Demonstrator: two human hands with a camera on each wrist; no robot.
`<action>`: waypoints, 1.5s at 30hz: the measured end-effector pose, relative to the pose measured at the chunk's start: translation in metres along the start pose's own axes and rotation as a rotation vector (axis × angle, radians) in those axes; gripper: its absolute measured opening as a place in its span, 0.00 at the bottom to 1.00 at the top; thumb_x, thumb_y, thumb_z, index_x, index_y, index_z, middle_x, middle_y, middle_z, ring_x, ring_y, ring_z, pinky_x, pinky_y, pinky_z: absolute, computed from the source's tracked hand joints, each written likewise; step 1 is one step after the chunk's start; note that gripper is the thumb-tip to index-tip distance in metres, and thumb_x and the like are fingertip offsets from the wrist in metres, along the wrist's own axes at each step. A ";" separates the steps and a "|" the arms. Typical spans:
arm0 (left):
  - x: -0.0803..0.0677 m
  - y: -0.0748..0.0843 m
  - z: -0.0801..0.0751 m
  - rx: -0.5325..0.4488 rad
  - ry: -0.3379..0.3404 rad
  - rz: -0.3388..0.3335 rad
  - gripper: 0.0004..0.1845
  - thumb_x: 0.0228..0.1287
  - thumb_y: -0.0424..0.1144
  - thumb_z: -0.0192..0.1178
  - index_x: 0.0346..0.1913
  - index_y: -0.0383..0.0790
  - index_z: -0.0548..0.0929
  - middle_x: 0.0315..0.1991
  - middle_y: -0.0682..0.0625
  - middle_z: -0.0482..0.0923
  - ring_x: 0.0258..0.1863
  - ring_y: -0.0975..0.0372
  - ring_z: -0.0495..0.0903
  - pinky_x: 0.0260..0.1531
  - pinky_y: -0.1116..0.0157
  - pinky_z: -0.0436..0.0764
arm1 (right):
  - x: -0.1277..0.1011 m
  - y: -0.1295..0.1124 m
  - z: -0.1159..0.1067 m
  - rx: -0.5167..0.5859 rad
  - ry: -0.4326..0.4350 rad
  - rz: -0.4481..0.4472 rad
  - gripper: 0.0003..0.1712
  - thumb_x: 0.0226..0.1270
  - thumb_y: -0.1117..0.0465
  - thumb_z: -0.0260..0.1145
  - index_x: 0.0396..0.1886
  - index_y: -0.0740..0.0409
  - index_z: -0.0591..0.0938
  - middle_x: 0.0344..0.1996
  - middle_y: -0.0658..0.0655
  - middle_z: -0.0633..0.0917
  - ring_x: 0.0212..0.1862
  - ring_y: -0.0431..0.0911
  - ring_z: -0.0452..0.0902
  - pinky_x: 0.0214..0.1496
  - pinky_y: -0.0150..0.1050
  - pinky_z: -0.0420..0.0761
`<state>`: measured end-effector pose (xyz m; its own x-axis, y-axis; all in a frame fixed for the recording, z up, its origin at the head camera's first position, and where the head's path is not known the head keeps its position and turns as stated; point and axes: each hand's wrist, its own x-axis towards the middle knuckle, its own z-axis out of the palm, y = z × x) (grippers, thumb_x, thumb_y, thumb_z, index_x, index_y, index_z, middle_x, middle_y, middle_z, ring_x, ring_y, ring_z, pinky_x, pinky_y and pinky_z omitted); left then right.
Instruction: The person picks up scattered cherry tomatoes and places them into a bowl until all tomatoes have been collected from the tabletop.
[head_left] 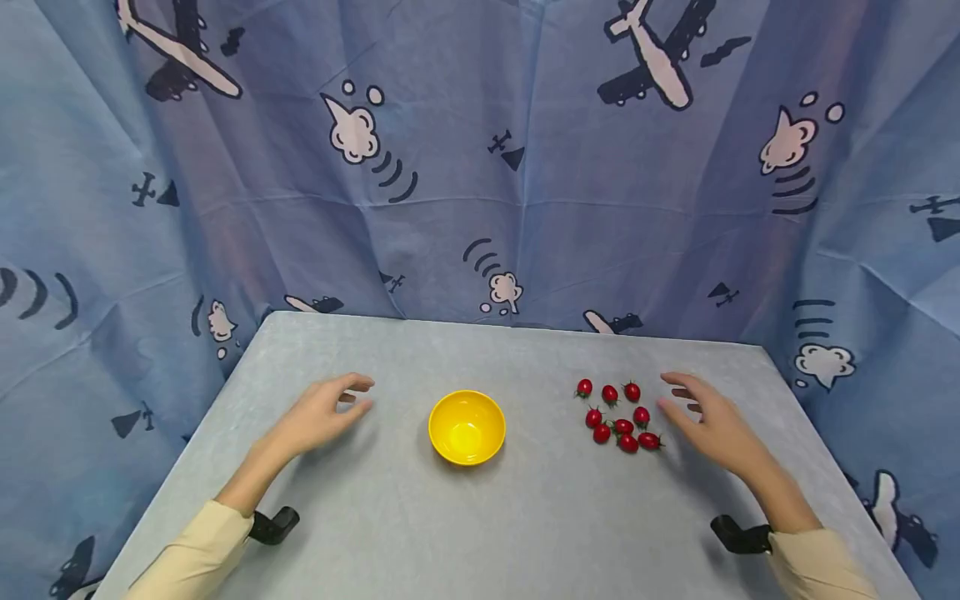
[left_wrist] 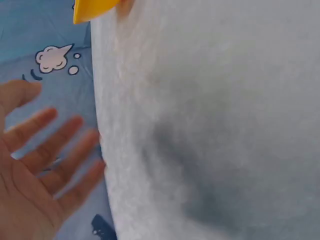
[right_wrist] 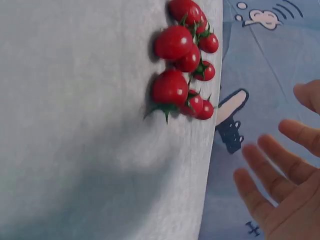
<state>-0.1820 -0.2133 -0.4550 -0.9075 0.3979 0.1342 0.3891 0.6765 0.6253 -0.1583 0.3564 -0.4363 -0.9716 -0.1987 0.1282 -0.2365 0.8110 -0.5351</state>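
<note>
Two bare hands hover over a grey table (head_left: 465, 517), a yellow bowl (head_left: 467, 427) between them.

Head view: the left hand (head_left: 318, 412), fingers loosely spread and holding nothing, lies left of the bowl; the right hand (head_left: 708, 417), likewise spread and empty, sits just beside a cluster of cherry tomatoes (head_left: 618, 417). Left wrist view: splayed fingers (left_wrist: 55, 145), the bowl's rim (left_wrist: 92, 9) at the top edge. Right wrist view: the tomatoes (right_wrist: 182, 65) lie bunched on the cloth, fingers (right_wrist: 272, 170) apart, clear of them.
</note>
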 end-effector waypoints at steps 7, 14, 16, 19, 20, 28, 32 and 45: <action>-0.008 0.004 0.019 -0.405 -0.074 0.050 0.19 0.72 0.35 0.65 0.62 0.35 0.78 0.57 0.34 0.78 0.51 0.47 0.83 0.51 0.59 0.82 | -0.015 0.021 -0.007 0.115 0.037 -0.034 0.13 0.74 0.62 0.67 0.53 0.64 0.83 0.46 0.62 0.85 0.45 0.47 0.83 0.44 0.26 0.80; -0.010 0.015 0.045 -0.552 -0.096 0.074 0.28 0.68 0.33 0.68 0.69 0.37 0.72 0.63 0.31 0.72 0.57 0.38 0.77 0.52 0.58 0.82 | -0.034 0.034 0.003 0.168 0.032 -0.075 0.12 0.68 0.69 0.70 0.50 0.65 0.83 0.43 0.60 0.86 0.40 0.38 0.82 0.38 0.31 0.83; -0.009 0.017 0.051 -0.548 -0.090 0.078 0.30 0.68 0.33 0.69 0.70 0.38 0.72 0.64 0.32 0.71 0.58 0.38 0.76 0.52 0.58 0.82 | -0.039 0.036 0.008 0.184 0.028 -0.071 0.13 0.68 0.69 0.71 0.50 0.66 0.83 0.43 0.61 0.85 0.40 0.39 0.82 0.38 0.33 0.84; -0.007 0.020 0.058 -0.533 -0.093 0.083 0.31 0.67 0.34 0.70 0.70 0.40 0.71 0.66 0.32 0.70 0.60 0.39 0.75 0.53 0.56 0.82 | -0.044 0.039 0.014 0.194 0.013 -0.051 0.17 0.67 0.66 0.73 0.52 0.66 0.81 0.45 0.62 0.84 0.41 0.43 0.82 0.39 0.34 0.84; -0.007 0.021 0.060 -0.529 -0.093 0.086 0.31 0.67 0.35 0.70 0.71 0.40 0.71 0.66 0.32 0.70 0.60 0.39 0.75 0.53 0.54 0.82 | -0.044 0.039 0.016 0.191 0.009 -0.038 0.18 0.67 0.65 0.74 0.53 0.66 0.81 0.46 0.63 0.84 0.42 0.45 0.82 0.40 0.35 0.84; -0.002 0.029 0.070 -0.481 -0.097 0.075 0.35 0.65 0.39 0.72 0.71 0.36 0.70 0.67 0.35 0.69 0.62 0.39 0.74 0.54 0.47 0.80 | -0.044 0.039 0.024 0.130 -0.024 0.042 0.34 0.60 0.55 0.80 0.60 0.66 0.76 0.52 0.65 0.81 0.49 0.59 0.79 0.42 0.44 0.83; 0.000 0.030 0.071 -0.477 -0.090 0.068 0.35 0.64 0.39 0.73 0.70 0.35 0.71 0.67 0.37 0.70 0.62 0.40 0.74 0.54 0.46 0.80 | -0.042 0.037 0.030 0.092 -0.023 0.035 0.37 0.57 0.54 0.81 0.61 0.66 0.76 0.52 0.65 0.80 0.50 0.59 0.78 0.41 0.44 0.82; 0.007 0.030 0.077 -0.522 -0.079 0.096 0.31 0.63 0.35 0.73 0.68 0.38 0.74 0.65 0.40 0.73 0.60 0.43 0.76 0.53 0.47 0.80 | -0.029 0.034 0.043 0.081 -0.008 0.024 0.29 0.54 0.59 0.83 0.52 0.65 0.81 0.46 0.60 0.83 0.45 0.54 0.79 0.39 0.43 0.82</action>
<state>-0.1649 -0.1430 -0.4943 -0.8493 0.5018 0.1638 0.3212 0.2450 0.9148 -0.1378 0.3665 -0.4944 -0.9769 -0.1843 0.1083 -0.2119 0.7688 -0.6034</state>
